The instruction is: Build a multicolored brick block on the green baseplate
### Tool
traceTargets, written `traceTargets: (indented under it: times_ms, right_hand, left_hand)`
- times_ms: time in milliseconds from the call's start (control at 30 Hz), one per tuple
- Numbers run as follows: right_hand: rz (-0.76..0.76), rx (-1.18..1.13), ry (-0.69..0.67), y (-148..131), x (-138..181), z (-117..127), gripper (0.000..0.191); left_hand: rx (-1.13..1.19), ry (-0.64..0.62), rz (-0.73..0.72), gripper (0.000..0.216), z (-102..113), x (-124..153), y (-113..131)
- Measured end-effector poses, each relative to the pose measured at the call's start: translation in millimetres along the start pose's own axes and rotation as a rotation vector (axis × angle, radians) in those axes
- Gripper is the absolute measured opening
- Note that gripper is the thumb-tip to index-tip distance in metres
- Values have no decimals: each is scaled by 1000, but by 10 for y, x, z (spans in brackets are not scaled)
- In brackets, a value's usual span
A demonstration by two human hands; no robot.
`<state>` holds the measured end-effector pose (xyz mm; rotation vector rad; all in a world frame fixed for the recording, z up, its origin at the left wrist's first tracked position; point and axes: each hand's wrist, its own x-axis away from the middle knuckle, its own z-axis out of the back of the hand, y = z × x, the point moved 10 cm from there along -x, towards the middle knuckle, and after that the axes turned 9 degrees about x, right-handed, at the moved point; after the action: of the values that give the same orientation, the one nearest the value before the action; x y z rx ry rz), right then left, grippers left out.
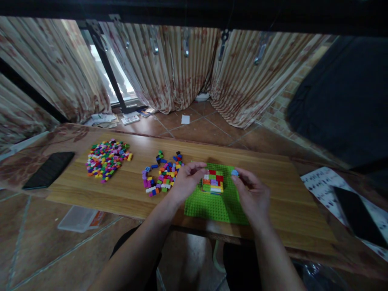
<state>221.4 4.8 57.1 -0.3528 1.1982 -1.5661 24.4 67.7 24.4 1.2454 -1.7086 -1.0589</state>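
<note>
On the wooden worktop [127, 194] a green baseplate [216, 208] lies near the front edge, carrying a small multi-coloured brick build [213, 182] at its far side. The left hand [188, 178] rests at the build's left, fingers [198, 165] curled together onto its top edge. The right hand [253, 196] sits just right of the build, fingers pinched on a small blue brick [235, 172]. Left of the baseplate lies a loose scatter of bricks [162, 178], and farther left a denser brick pile [106, 159] and a black phone [50, 169].
</note>
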Motion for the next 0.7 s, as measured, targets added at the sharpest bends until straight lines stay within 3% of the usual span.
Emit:
traceTargets:
  times_ms: [100,300,467,700]
  right_hand:
    - [-86,-12,-8,154,-13,53,28]
    - [-68,87,-209,148,62,-123,26]
    - [-3,82,-266,82,92,-226,22]
    - [67,49,-279,12,92,-354,20]
  left_hand:
    - [-140,58,-87,18,138,-46,59]
    - [-428,79,-217,19,169,-53,100]
    - [-599,102,-252,22,152,-39,129]
    - [-654,66,-239,25,87,-45,85]
